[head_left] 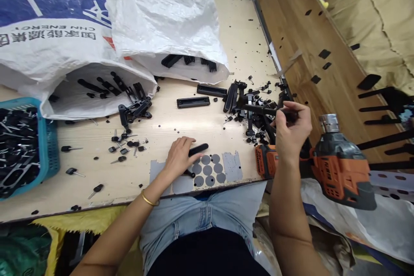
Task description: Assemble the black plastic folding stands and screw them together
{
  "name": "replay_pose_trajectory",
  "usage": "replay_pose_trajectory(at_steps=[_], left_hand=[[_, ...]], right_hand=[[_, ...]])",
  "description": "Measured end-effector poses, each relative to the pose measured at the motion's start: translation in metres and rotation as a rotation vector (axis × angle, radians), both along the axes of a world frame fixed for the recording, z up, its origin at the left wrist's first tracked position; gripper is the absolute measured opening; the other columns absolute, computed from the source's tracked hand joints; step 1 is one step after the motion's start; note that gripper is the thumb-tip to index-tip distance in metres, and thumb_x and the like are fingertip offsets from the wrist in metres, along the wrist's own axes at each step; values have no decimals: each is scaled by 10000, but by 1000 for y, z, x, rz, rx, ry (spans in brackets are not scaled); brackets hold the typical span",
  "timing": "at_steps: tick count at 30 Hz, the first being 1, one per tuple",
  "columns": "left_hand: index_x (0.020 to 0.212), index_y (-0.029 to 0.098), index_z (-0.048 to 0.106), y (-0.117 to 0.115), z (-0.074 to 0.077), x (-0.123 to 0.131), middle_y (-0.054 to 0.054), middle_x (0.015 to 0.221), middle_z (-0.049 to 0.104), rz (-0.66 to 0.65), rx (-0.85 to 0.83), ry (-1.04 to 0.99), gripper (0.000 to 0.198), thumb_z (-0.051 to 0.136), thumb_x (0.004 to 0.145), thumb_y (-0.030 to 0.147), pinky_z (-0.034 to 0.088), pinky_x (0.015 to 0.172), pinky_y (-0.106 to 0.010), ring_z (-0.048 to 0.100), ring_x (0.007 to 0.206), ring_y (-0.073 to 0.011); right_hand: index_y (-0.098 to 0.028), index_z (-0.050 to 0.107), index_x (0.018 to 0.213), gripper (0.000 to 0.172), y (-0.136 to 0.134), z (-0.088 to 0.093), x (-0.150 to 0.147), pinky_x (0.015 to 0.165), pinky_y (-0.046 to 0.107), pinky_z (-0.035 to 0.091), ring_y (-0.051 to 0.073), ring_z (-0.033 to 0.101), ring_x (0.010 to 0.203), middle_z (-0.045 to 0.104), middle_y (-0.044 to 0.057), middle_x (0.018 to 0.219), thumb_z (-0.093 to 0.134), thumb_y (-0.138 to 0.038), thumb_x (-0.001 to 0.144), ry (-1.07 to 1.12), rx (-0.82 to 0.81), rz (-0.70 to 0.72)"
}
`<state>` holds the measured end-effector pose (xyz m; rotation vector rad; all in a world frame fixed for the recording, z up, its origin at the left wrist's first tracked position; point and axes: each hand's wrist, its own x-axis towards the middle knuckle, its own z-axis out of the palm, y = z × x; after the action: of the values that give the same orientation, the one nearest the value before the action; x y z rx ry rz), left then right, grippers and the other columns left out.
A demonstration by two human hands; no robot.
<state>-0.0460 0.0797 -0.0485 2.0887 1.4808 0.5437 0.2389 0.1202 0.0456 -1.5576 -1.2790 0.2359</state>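
Observation:
On the bench near its front edge, my left hand [179, 155] curls over a black plastic bar [198, 149], with the bar's rounded end sticking out past the fingers. Farther right, my right hand [296, 127] pinches a long, slim black piece [258, 109] between thumb and fingers. It points left over a heap of black plastic parts and knob screws [255, 129]; its far end blends into the heap. Two black slotted bars, one farther back [211, 90] and one nearer [193, 102], lie in the middle of the bench.
White woven sacks [168, 13] with black parts in their mouths cover the back left. A blue basket [48, 151] of black knob screws stands at left. An orange cordless power tool [339, 166] is at right, beside a wooden side board [310, 39]. Grey sticker sheets [233, 166] lie at the front edge.

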Motion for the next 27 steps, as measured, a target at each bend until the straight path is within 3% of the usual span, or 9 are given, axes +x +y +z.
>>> replay_pose_trajectory(at_steps=[3, 7, 10, 13, 16, 19, 21, 24, 27], left_hand=[[1169, 194, 517, -5, 17, 4, -91, 1085, 608, 99, -116, -490, 390, 542, 888, 463, 505, 837, -365, 599, 977, -209], [1179, 178, 479, -20, 32, 32, -69, 936, 617, 98, -695, -1051, 574, 527, 825, 628, 507, 577, -256, 601, 654, -121], [967, 160, 514, -39, 31, 60, -23, 738, 586, 170, -1031, -1235, 585, 561, 751, 701, 414, 456, -200, 525, 538, -90], [829, 162, 536, -56, 29, 70, -26, 666, 568, 107, -1141, -1196, 657, 390, 767, 799, 413, 447, -223, 508, 513, -103], [847, 176, 610, -53, 30, 52, -58, 712, 624, -46, -839, -758, 630, 357, 821, 752, 506, 602, -324, 591, 640, -175], [1038, 158, 625, -31, 23, 22, -129, 1003, 665, 36, -229, -163, 447, 604, 807, 540, 479, 878, -471, 600, 983, -296], [1107, 130, 605, -16, 11, 8, -174, 1192, 612, 41, 14, 64, 406, 679, 786, 367, 409, 994, -522, 525, 1169, -347], [1102, 158, 605, -7, -5, 4, -135, 1188, 634, -1, 39, 85, 269, 613, 837, 202, 454, 971, -438, 560, 1173, -293], [1117, 198, 588, -17, -3, 12, -57, 916, 709, 51, -135, -22, 225, 534, 907, 259, 517, 716, -313, 683, 832, -218]], right_hand=[[-246, 546, 1093, 320, -23, 1, -16, 585, 280, 502, 110, 537, 621, 567, 22, 931, 635, -339, 800, 250, -52, 232], [-261, 541, 1101, 385, -38, -18, -48, 563, 252, 488, 110, 540, 623, 586, -4, 851, 680, -358, 755, 498, -184, 370], [-261, 529, 1135, 466, -53, -38, -78, 654, 254, 499, 120, 570, 701, 608, -20, 809, 711, -349, 715, 662, -193, 301], [-219, 604, 962, 309, -73, -53, -99, 587, 236, 479, 121, 578, 656, 651, -3, 773, 708, -387, 725, 772, -431, 382], [-186, 574, 644, 340, -84, -59, -100, 512, 228, 447, 118, 549, 569, 632, 11, 634, 654, -492, 766, 806, -553, 380], [-190, 479, 523, 470, -76, -66, -94, 530, 216, 454, 107, 542, 549, 613, 8, 561, 649, -574, 736, 912, -480, 209], [-191, 465, 508, 497, -64, -71, -95, 566, 219, 480, 109, 575, 578, 646, 16, 607, 668, -603, 698, 992, -495, 132], [-188, 459, 492, 515, -50, -78, -107, 670, 252, 529, 142, 650, 718, 708, 48, 768, 693, -615, 659, 1060, -527, 124], [-186, 446, 501, 512, -44, -77, -122, 714, 289, 549, 173, 683, 782, 722, 65, 826, 685, -604, 677, 1128, -524, 206]])
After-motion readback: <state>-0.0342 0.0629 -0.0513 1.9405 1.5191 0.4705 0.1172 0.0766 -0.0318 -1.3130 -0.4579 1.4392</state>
